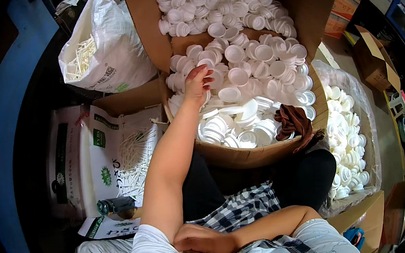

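Note:
My left arm stretches forward over a large cardboard box (247, 157) filled with white plastic caps (238, 76). Above the caps at the box's left side is my left hand (199, 84), its fingers bent and apart, with nothing visible between them. My right forearm crosses my body, and my right hand (204, 242) is curled closed against my left upper arm. Its palm is hidden, so any contents cannot be seen. A dark brown cloth (294, 124) hangs over the near right edge of the box.
Left of the box, thin white sticks lie on printed plastic sheeting (103, 161), with a dark bottle (116, 205) near them. A white sack (120, 50) of sticks stands far left. At right sits a clear bag (372, 131) of white caps. Cardboard boxes (374, 62) stand farther right.

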{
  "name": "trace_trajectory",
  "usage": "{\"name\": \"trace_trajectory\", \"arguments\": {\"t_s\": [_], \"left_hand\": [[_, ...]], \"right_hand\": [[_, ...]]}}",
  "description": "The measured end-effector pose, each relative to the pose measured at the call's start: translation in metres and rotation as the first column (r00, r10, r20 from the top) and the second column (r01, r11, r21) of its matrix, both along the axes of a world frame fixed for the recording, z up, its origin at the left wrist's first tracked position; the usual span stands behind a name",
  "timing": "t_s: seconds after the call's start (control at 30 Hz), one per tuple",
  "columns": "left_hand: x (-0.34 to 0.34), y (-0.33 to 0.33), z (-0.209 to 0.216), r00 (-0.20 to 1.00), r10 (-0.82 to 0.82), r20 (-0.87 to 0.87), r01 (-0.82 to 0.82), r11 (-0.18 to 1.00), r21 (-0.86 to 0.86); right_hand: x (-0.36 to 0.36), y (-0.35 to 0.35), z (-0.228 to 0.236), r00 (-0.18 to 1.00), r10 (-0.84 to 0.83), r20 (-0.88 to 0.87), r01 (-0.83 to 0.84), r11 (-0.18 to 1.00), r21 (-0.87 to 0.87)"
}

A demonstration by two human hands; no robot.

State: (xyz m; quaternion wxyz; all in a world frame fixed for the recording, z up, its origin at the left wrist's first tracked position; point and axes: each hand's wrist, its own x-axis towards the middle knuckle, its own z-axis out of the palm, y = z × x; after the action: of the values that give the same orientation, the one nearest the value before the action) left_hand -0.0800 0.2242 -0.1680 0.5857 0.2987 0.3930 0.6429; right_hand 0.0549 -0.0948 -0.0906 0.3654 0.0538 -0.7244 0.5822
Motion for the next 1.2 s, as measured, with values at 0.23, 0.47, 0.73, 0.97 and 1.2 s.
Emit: {"name": "trace_trajectory", "arguments": {"t_s": [0.23, 0.47, 0.73, 0.97, 1.2], "left_hand": [[0.018, 0.001, -0.001, 0.974, 0.012, -0.225, -0.018, 1.0, -0.022], [0.046, 0.005, -0.028, 0.585, 0.163, -0.795, 0.084, 0.962, 0.259], [0.05, -0.016, 0.008, 0.246, 0.252, -0.936, 0.179, 0.937, 0.299], [0.054, -0.04, 0.016, -0.163, 0.209, -0.964, 0.435, 0.892, 0.119], [0.052, -0.028, 0.009, -0.311, -0.009, -0.95, 0.365, 0.922, -0.128]], "right_hand": [[-0.018, 0.027, -0.017, 0.917, -0.396, -0.037, 0.373, 0.824, 0.426], [-0.008, 0.019, -0.037, 0.93, -0.368, -0.018, 0.355, 0.882, 0.311], [-0.012, 0.028, -0.011, 0.892, -0.453, 0.005, 0.444, 0.876, 0.188], [0.0, 0.023, -0.029, 0.952, -0.305, 0.003, 0.294, 0.92, 0.258], [-0.012, 0.028, -0.008, 0.861, -0.483, -0.159, 0.501, 0.86, 0.099]]}}
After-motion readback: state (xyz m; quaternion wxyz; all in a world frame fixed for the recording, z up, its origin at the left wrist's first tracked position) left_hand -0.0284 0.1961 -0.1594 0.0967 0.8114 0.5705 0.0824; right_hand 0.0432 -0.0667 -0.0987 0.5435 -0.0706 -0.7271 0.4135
